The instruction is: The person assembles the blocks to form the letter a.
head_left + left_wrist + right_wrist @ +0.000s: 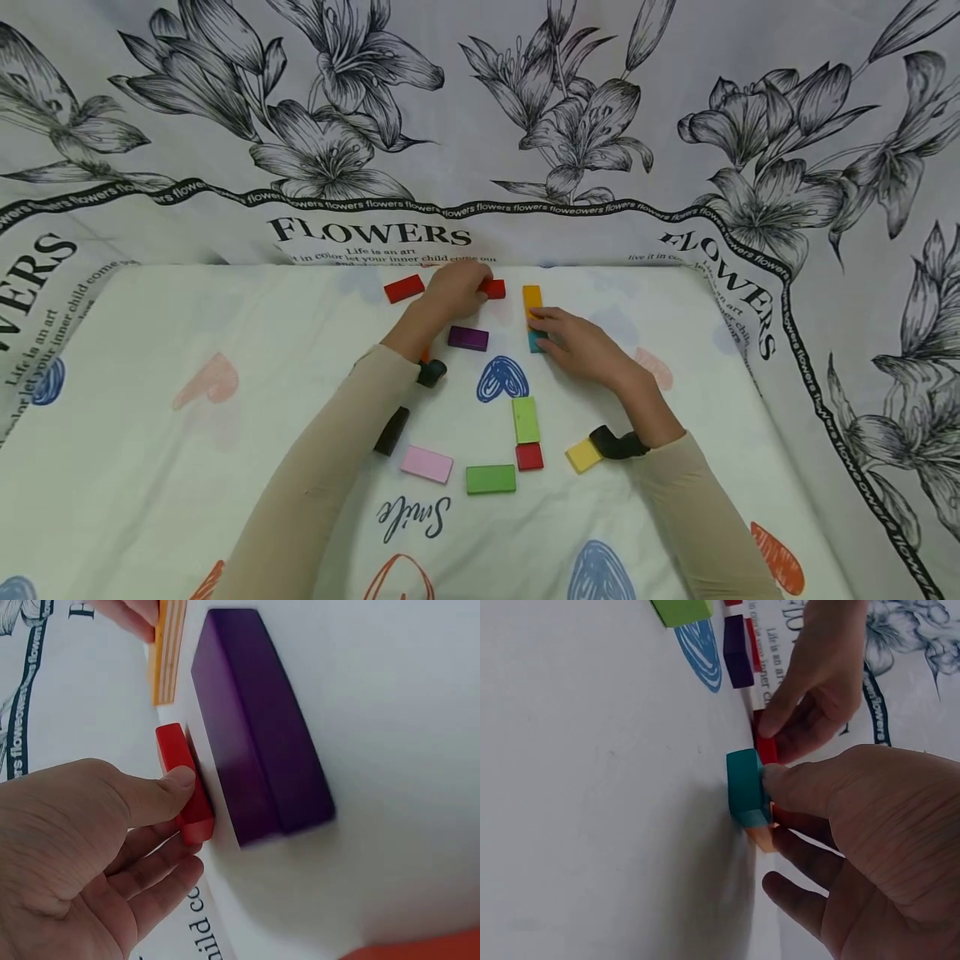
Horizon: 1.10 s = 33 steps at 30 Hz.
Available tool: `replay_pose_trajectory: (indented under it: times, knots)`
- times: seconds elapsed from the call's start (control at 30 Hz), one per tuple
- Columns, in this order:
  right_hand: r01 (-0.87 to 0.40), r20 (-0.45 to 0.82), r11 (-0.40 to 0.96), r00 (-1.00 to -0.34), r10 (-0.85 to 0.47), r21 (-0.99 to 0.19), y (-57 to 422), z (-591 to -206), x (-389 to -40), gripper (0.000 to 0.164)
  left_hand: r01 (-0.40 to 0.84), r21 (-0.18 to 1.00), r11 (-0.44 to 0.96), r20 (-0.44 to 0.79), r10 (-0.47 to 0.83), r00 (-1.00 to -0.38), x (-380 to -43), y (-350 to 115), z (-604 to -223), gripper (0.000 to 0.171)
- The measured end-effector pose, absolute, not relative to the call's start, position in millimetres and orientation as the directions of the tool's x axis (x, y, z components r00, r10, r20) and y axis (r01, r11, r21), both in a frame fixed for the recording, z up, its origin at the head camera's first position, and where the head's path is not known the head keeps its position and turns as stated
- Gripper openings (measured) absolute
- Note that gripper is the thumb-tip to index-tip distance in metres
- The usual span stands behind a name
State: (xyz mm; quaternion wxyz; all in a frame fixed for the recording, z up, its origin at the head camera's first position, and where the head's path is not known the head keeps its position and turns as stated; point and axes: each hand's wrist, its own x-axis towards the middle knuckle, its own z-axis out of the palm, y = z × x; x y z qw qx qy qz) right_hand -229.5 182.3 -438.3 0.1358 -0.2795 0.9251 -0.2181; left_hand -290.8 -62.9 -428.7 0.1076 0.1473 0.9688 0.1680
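My left hand (453,292) pinches a small red block (174,748) between thumb and fingers at the far side of the cloth. Closer to me, a purple block (468,338) lies just beside that hand. To the right, my right hand (585,346) pinches a teal block (744,780) with its thumb on one side and fingers on the other. An orange block (532,297) sits end to end with the teal one, partly behind the fingers. Another red block (404,288) lies left of my left hand.
Nearer on the cloth lie a light green block (525,419) touching a red block (529,456), a green block (491,479), a pink block (427,464) and a yellow block (583,456). A black block (392,431) is beside the left sleeve. Flower-printed fabric (465,142) rises behind.
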Motion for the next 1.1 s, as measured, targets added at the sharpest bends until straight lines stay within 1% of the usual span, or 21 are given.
replay_pose_trajectory:
  times: [0.1,0.3,0.57,0.83,1.1]
  knots:
    - [-0.453,-0.135,0.749,-0.807,-0.575,-0.484,181,-439,-229,0.045,0.256,0.351,0.901,-0.167,0.33,-0.929,-288,-59,-426,0.034]
    - [-0.462,-0.175,0.771,-0.798,-0.577,-0.438,178,-433,-229,0.045,0.245,0.349,0.904,-0.166,0.317,-0.934,-284,-56,-424,0.034]
    - [-0.493,-0.131,0.745,-0.788,-0.601,-0.449,180,-432,-230,0.043,0.263,0.345,0.901,-0.159,0.333,-0.93,-288,-52,-425,0.036]
    - [-0.521,-0.095,0.715,-0.774,-0.626,-0.466,179,-434,-234,0.043,0.244,0.333,0.911,-0.156,0.308,-0.938,-289,-48,-427,0.035]
    - [-0.505,-0.114,0.731,-0.782,-0.613,-0.459,182,-432,-233,0.043,0.258,0.339,0.905,-0.142,0.32,-0.937,-293,-39,-428,0.034]
